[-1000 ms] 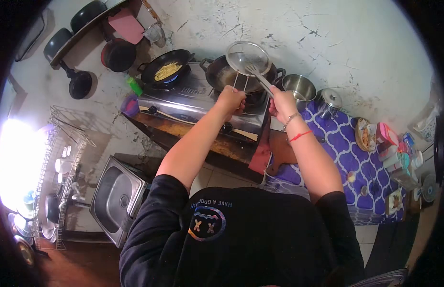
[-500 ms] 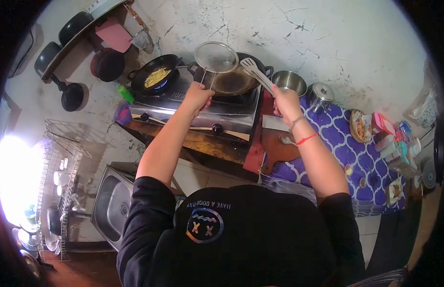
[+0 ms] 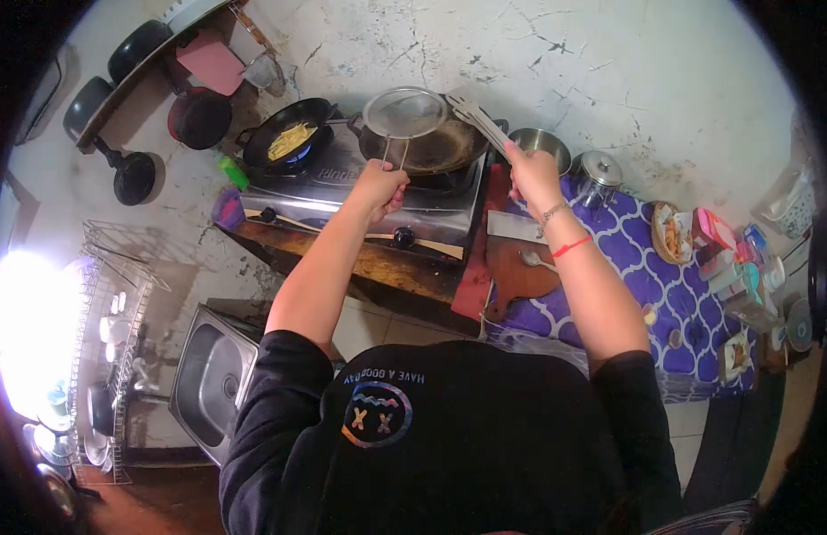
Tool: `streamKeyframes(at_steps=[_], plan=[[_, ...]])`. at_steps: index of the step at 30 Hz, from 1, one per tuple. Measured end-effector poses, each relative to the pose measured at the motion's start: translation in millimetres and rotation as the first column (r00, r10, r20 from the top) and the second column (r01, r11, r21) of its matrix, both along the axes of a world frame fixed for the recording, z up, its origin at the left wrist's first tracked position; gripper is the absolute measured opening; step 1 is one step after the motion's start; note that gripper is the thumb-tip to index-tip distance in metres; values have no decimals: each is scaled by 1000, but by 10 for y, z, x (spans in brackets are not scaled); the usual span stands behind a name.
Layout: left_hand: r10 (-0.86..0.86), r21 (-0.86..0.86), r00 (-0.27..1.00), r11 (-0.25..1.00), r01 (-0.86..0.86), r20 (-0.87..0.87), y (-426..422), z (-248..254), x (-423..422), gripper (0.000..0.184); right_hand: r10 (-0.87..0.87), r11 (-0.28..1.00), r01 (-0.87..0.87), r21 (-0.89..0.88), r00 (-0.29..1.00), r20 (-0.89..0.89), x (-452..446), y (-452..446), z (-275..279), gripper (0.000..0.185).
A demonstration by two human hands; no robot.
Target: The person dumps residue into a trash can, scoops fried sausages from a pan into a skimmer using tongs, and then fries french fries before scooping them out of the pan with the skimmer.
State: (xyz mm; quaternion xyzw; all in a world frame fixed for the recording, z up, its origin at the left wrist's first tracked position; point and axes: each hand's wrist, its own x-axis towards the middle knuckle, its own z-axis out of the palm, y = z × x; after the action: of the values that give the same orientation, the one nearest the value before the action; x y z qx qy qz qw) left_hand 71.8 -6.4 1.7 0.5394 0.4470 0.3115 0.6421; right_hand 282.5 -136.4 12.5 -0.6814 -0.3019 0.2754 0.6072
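Observation:
My left hand (image 3: 384, 189) is closed round the handle of a round mesh strainer (image 3: 404, 113), which hangs over the large dark pan (image 3: 444, 159) on the stove's right side. My right hand (image 3: 534, 176) grips metal tongs (image 3: 481, 123) with a slotted end, tilted up and left over the pan's right rim. Strainer and tongs are apart. In a black wok (image 3: 297, 114) on the left burner lie pale yellow strips (image 3: 290, 141), with a blue flame beneath. The strainer covers part of the dark pan.
A steel pot (image 3: 543, 141) and a lidded glass jar (image 3: 600, 167) stand right of the stove (image 3: 342, 209). A cutting board (image 3: 516, 272) with a spoon lies on the purple patterned cloth (image 3: 600, 303). The sink (image 3: 204, 383) is at lower left.
The strainer has moved slightly down and right with my left hand. The tongs have shifted a little up and left at their tip, with my right hand slightly lower.

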Motion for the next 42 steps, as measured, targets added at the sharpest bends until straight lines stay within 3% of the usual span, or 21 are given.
streamKeyframes(at_steps=[5,9,14,20,24,30,35,37,39,40,42], plan=[[-122,-56,993,991,121,-7,273,-132,-45,10,11,1000,-9,22,996,-90,43,-32,34,38],[-133,-56,989,989,137,68,229,-27,108,6,66,992,-30,125,951,-301,204,-92,33,37],[-161,-67,975,983,173,153,47,234,369,4,-8,978,85,189,928,-373,458,-283,93,36],[-332,17,934,943,333,130,-254,376,1110,6,-258,940,301,161,935,-244,967,-658,84,38],[-245,256,942,919,301,-227,-484,261,1544,7,-363,923,373,98,926,-107,1189,-911,-68,40],[-362,293,836,817,498,-412,-619,75,1927,24,-379,907,400,134,912,-158,1250,-1126,-342,41],[-180,274,863,901,337,-472,-595,-501,2212,31,-365,913,397,90,897,-250,1176,-1194,-276,39],[-126,355,841,866,351,-525,-415,-868,2342,30,-205,968,249,-29,720,-663,1397,-1161,-238,38],[-65,430,819,826,365,-570,-289,-1113,2420,30,-76,997,53,-61,349,-934,1543,-1126,-230,37],[-64,428,818,827,364,-571,-327,-1089,2396,30,-77,997,51,-63,348,-934,1515,-1110,-255,37],[-43,471,775,772,426,-630,-452,-1015,2285,29,-154,971,238,10,662,-733,1354,-1028,-352,36]])
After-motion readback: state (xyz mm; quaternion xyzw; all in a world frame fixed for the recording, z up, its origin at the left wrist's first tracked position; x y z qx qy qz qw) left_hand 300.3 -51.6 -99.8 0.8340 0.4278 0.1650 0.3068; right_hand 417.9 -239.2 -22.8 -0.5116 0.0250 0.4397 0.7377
